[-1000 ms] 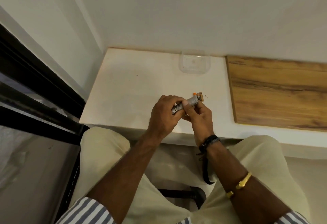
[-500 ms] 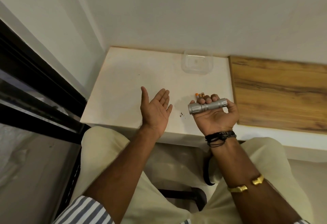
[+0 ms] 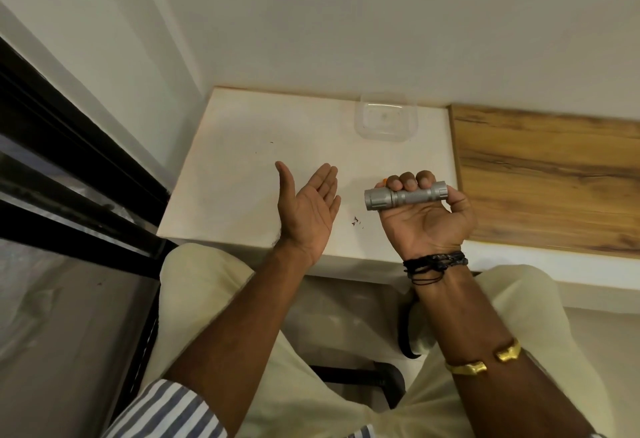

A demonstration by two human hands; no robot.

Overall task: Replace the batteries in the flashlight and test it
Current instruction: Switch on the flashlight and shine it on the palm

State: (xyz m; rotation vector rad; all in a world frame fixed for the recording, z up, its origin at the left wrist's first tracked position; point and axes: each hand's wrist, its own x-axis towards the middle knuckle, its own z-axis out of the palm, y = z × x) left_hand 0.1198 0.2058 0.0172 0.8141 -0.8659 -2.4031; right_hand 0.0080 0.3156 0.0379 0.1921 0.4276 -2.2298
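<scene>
Right hand [image 3: 427,216] is turned palm up above the near edge of the white surface [image 3: 242,167], with its fingers curled over a silver flashlight [image 3: 405,196] and the thumb against the tail end. That flashlight lies crosswise in the grip, its wider head pointing toward the left hand [image 3: 308,209] and sticking out past the fingers. Left hand is spread flat and holds nothing, palm facing the flashlight's head, fingers together and pointing away from the body, thumb raised apart from them; it sits just beside the right hand, with a clear gap between the two. A sliver of something orange [image 3: 384,180] peeks out behind the right index finger, too hidden to identify. A few small dark specks [image 3: 355,221] lie on the surface between the two hands. Farther back, against the wall, stands a clear plastic container [image 3: 386,117]. A wooden board [image 3: 547,174] adjoins the white surface on the right. Dark cord bracelets [image 3: 436,262] wrap the right wrist, and a gold bangle [image 3: 483,361] sits farther up that forearm.
</scene>
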